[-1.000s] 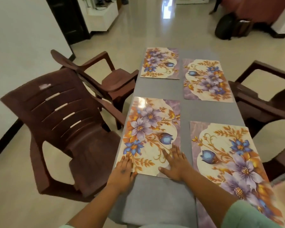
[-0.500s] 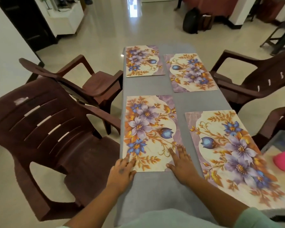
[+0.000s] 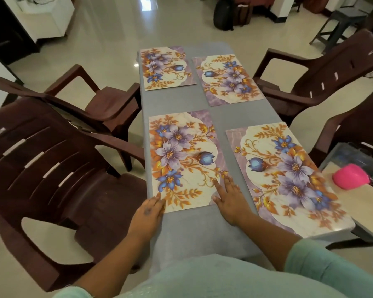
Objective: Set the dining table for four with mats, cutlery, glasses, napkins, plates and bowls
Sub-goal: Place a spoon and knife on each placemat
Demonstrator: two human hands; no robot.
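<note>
No readable text

The floral mats (image 3: pixel 187 160), grey table (image 3: pixel 202 229), brown chairs (image 3: pixel 52 168) and pink bowl (image 3: pixel 350 176) carry no legible words, labels or numbers.

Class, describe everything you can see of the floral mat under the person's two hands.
The near-left rectangular floral place mat lies flat on the grey table, its left edge along the table's edge. It looks thin, stiff and glossy: cream centre, purple marbled border, lilac and blue flowers, orange leaves. The left hand rests on its near-left corner, and the right hand on its near-right corner, fingers straight.
</note>
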